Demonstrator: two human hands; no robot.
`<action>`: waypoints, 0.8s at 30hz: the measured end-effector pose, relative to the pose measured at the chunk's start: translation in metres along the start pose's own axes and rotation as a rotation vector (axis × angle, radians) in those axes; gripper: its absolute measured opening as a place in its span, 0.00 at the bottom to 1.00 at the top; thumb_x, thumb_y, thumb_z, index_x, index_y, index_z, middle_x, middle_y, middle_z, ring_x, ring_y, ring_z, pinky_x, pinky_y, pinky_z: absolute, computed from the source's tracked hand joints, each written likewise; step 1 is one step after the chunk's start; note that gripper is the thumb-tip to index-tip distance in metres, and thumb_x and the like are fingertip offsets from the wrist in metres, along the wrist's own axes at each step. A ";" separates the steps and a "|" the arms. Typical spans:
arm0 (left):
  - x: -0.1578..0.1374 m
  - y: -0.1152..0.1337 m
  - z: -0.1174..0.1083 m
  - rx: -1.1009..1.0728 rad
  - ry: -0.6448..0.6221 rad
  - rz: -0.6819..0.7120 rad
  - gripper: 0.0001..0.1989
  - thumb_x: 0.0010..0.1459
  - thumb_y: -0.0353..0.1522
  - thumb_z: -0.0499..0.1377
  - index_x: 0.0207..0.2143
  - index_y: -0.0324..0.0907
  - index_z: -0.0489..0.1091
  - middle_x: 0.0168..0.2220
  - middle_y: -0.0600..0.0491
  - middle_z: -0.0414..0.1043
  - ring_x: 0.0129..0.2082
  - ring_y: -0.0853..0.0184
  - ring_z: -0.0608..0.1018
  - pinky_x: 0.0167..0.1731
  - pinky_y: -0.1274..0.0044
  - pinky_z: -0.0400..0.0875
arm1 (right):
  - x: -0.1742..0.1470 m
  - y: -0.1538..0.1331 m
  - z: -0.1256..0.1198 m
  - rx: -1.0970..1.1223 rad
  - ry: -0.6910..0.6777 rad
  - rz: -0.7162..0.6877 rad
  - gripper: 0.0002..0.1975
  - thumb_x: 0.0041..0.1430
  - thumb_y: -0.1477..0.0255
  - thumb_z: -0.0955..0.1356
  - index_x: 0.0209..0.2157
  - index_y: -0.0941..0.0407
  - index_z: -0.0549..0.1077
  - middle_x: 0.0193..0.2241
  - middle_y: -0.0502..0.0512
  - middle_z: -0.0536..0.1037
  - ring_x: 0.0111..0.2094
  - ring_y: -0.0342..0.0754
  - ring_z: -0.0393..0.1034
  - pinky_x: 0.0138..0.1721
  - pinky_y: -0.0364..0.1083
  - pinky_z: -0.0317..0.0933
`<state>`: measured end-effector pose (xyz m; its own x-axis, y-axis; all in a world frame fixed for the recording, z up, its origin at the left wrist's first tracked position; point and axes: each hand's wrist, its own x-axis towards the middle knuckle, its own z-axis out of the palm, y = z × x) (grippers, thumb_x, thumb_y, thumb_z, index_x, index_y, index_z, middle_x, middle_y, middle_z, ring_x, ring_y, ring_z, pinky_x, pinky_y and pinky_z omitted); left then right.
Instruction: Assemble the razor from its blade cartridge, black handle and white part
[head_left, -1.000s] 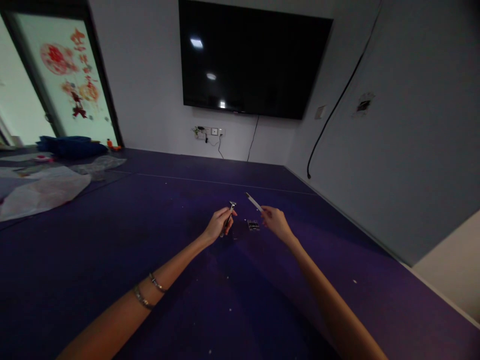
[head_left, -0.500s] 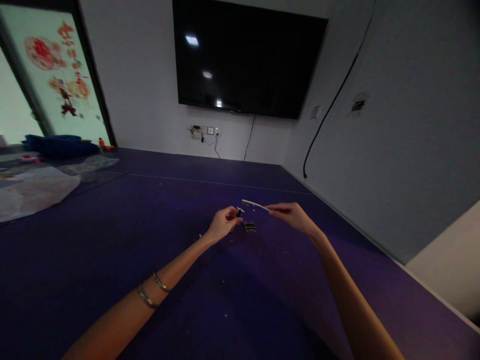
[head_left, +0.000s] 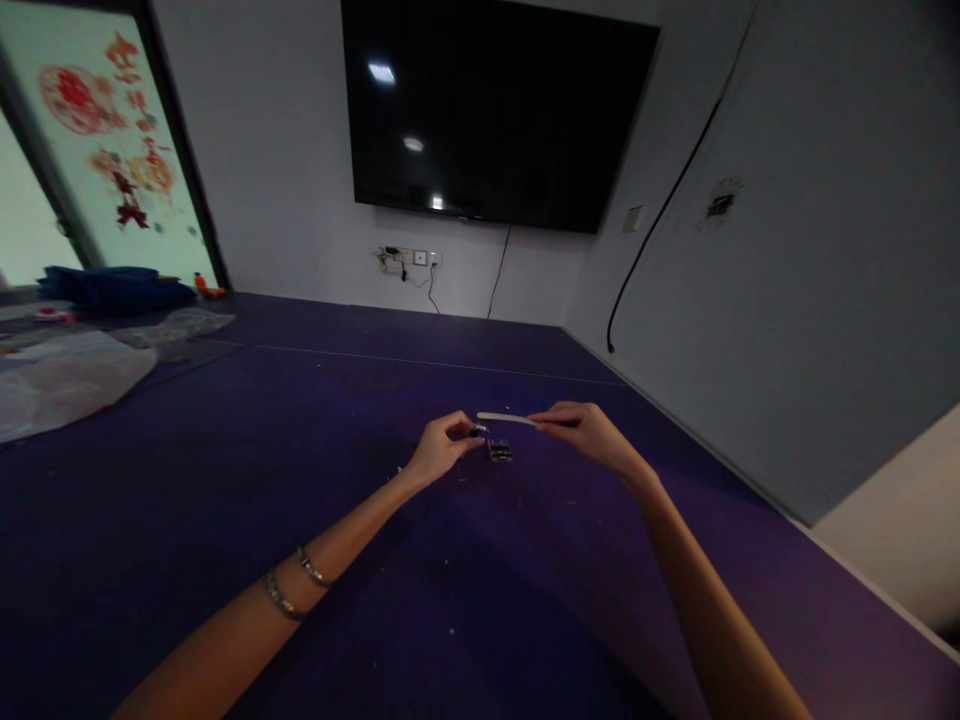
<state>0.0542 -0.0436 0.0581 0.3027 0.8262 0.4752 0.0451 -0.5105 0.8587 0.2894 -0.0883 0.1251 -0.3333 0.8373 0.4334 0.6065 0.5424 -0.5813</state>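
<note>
My left hand [head_left: 442,445] pinches a small dark part with a silvery edge [head_left: 478,430] between thumb and fingertips; its exact kind is too small to make out. In my right hand [head_left: 577,425] is a slim pale toothbrush [head_left: 506,417], gripped near the end of its handle. The brush points left, its head just above the small part, and I cannot tell whether they touch. Right below the two hands, a small dark board-like piece that looks like a circuit board [head_left: 499,451] lies on the purple surface [head_left: 480,560].
Small pale specks are scattered over the surface. At far left lie a clear plastic sheet [head_left: 75,380], a dark blue cloth bundle [head_left: 112,288] and an orange item [head_left: 201,284]. A television [head_left: 495,110] hangs on the wall, and a black cable [head_left: 667,205] dangles at right.
The toothbrush has turned over and its head has moved slightly left and down toward the small part. My left hand has tilted that part lower. The board has stayed put.
</note>
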 end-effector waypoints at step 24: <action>-0.003 0.002 0.003 -0.040 0.013 0.031 0.09 0.44 0.33 0.63 0.23 0.39 0.64 0.24 0.57 0.66 0.26 0.72 0.69 0.29 0.79 0.64 | -0.002 0.001 0.000 0.106 -0.056 -0.029 0.14 0.52 0.64 0.67 0.38 0.53 0.77 0.33 0.55 0.77 0.34 0.46 0.69 0.35 0.45 0.62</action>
<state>0.0559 -0.0478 0.0582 0.2906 0.8132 0.5043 -0.0026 -0.5263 0.8503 0.2905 -0.0889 0.1236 -0.3917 0.8219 0.4137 0.5171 0.5685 -0.6398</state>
